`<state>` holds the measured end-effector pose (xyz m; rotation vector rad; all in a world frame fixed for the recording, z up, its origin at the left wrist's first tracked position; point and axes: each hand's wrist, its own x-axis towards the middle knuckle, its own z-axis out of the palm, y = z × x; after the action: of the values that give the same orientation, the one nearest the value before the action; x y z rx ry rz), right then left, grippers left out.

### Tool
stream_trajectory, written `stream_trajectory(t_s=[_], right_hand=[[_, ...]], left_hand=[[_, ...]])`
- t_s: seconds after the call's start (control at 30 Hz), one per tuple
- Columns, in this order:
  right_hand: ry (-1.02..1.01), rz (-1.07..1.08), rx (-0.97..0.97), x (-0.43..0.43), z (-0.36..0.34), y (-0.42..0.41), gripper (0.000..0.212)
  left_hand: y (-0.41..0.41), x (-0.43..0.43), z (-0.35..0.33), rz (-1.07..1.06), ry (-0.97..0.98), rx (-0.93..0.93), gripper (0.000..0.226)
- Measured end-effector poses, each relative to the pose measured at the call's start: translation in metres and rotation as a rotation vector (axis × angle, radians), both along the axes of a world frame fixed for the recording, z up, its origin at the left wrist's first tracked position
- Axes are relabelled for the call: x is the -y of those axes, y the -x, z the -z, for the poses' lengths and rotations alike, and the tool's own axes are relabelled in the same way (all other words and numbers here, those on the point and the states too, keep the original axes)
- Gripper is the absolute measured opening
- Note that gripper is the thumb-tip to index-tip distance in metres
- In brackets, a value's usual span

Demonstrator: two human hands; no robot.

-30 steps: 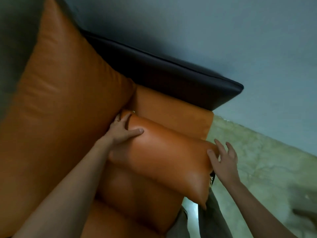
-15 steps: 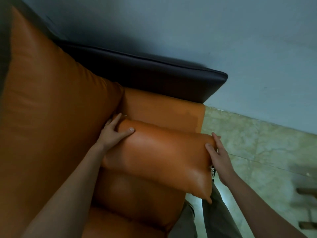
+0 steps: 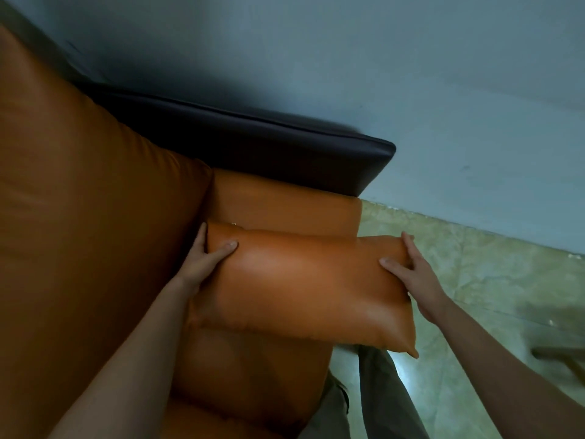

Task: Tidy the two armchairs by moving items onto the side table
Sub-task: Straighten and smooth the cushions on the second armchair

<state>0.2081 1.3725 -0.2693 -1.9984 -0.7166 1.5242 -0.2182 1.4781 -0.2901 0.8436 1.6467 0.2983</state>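
Gripping the orange cushion (image 3: 304,286) at both ends, left hand (image 3: 202,261) and right hand (image 3: 414,274) fingers clamped; slick leather could slip on lifting.

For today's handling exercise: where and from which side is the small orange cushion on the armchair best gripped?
Grip the small orange cushion at its two short ends, one hand from each side. It is long, soft and lies crosswise, as the left hand and right hand show.
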Motion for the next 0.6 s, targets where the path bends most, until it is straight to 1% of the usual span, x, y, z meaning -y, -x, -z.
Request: stream_trajectory(t_s=[0.07, 0.17, 0.23, 0.3, 0.4, 0.47, 0.53, 0.6], right_hand=[[-0.041, 0.023, 0.027, -0.002, -0.003, -0.011, 0.105], [-0.143, 0.054, 0.097, -0.015, -0.011, -0.026, 0.100], [-0.229, 0.059, 0.134, -0.027, -0.016, -0.033, 0.097], [-0.303, 0.072, 0.150, -0.046, -0.022, -0.034, 0.098], [-0.361, 0.045, 0.219, -0.074, -0.028, -0.026, 0.101], [-0.343, -0.016, 0.244, -0.081, -0.024, -0.015, 0.104], [-0.315, -0.090, 0.255, -0.080, -0.015, -0.002, 0.106], [-0.288, -0.112, 0.254, -0.082, -0.010, 0.002, 0.109]], left_hand=[[-0.005, -0.016, -0.011, 0.060, -0.080, 0.039, 0.122], [-0.018, -0.052, -0.030, 0.117, -0.282, 0.042, 0.126], [-0.027, -0.078, -0.043, 0.119, -0.417, 0.038, 0.128], [-0.026, -0.103, -0.055, 0.107, -0.487, 0.045, 0.129], [-0.019, -0.130, -0.064, 0.143, -0.506, 0.024, 0.127], [-0.013, -0.134, -0.057, 0.178, -0.453, -0.004, 0.124], [-0.006, -0.126, -0.045, 0.191, -0.388, -0.051, 0.114], [-0.001, -0.114, -0.036, 0.170, -0.327, -0.056, 0.099]])
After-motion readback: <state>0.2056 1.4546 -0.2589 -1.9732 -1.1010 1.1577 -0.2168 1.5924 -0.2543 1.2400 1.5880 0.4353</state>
